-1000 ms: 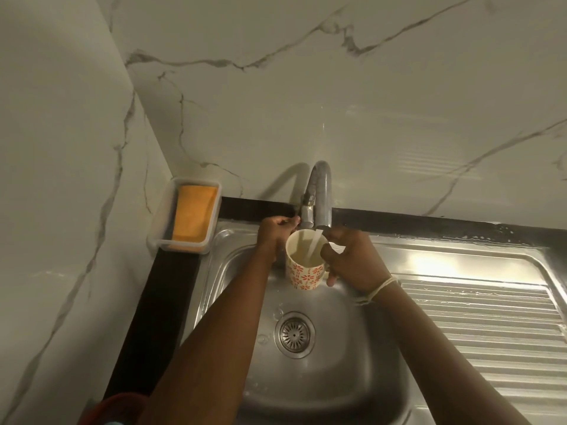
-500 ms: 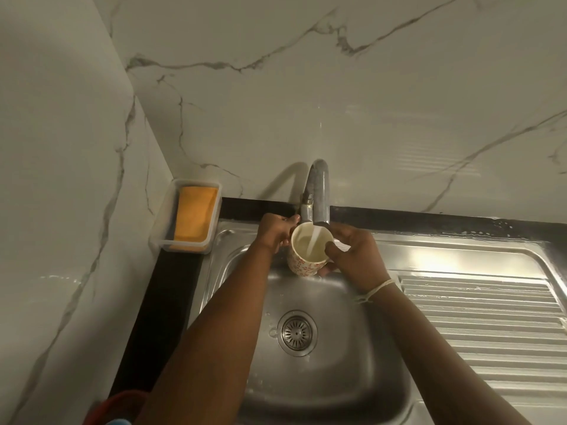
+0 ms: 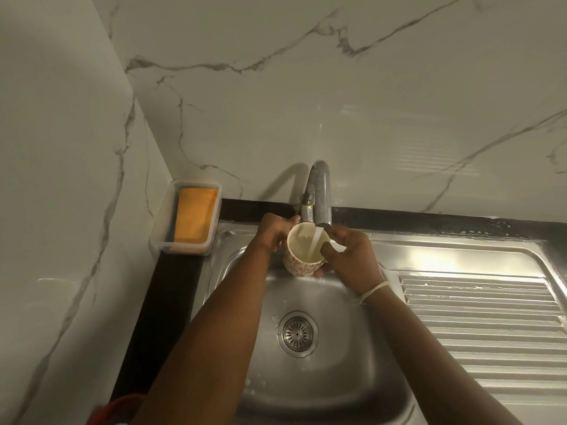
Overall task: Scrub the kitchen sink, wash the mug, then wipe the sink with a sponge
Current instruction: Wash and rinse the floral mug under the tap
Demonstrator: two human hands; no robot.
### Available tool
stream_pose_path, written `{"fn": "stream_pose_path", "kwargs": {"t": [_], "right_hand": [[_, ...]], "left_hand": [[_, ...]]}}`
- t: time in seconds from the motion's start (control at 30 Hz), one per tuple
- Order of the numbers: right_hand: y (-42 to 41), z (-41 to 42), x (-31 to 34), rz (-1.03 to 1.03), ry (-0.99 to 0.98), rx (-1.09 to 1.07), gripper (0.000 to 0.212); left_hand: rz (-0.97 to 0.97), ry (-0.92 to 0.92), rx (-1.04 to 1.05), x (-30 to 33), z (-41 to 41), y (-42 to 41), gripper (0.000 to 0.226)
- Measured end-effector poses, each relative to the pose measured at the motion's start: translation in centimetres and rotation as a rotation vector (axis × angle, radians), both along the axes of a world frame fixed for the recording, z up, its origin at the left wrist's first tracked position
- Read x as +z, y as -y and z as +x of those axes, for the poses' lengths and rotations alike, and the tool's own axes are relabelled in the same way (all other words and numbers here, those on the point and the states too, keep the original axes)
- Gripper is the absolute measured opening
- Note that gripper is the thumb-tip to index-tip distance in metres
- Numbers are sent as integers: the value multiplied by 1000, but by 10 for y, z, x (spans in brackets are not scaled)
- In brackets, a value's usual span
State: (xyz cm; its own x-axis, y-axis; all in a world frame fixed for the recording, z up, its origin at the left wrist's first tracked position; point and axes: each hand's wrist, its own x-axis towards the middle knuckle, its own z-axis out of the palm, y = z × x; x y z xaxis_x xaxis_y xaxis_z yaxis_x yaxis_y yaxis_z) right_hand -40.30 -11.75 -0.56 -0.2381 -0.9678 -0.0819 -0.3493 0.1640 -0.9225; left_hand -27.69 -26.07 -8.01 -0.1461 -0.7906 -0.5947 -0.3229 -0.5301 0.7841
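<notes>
A cream mug point(image 3: 302, 265) with a red flower pattern is held upright under the curved steel tap point(image 3: 319, 194), and water streams from the spout into it. My right hand point(image 3: 352, 256) grips the mug from its right side, thumb over the rim. My left hand point(image 3: 273, 231) reaches past the mug's left side to the tap's handle, its fingers curled there. Below lies the steel sink basin point(image 3: 337, 378) with its round drain point(image 3: 297, 333). An orange sponge point(image 3: 194, 217) lies in a clear plastic tray point(image 3: 159, 240) at the back left corner.
A ribbed steel draining board point(image 3: 484, 326) stretches to the right of the basin. Marble walls close in at the back and left. A black counter strip point(image 3: 162, 317) runs along the sink's left edge, and a red object point(image 3: 113, 409) shows at the bottom left.
The mug has risen closer to the spout and holds more water. My left hand stays at the tap handle.
</notes>
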Motion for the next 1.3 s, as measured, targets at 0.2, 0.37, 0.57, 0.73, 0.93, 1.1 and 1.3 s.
{"fn": "stream_pose_path", "kwargs": {"t": [0.2,0.37,0.57,0.73,0.93,1.1,1.3], "right_hand": [[-2,3,3,0,73,-8,37],[-3,3,1,-7,68,-15,38],[-7,4,6,17,136,-30,38],[-8,4,6,30,107,-30,35],[-10,7,9,52,74,-42,37],[-10,10,11,56,73,-44,35],[-10,9,12,47,76,-44,35]], "left_hand": [[-3,16,0,2,-1,-2,35],[-15,19,8,2,0,-2,40],[-28,13,41,-1,-1,-2,46],[-33,5,68,1,-2,-5,35],[-48,-3,89,1,-2,-10,32],[-53,9,85,2,-1,-9,31],[-68,20,79,3,-1,-10,32]]}}
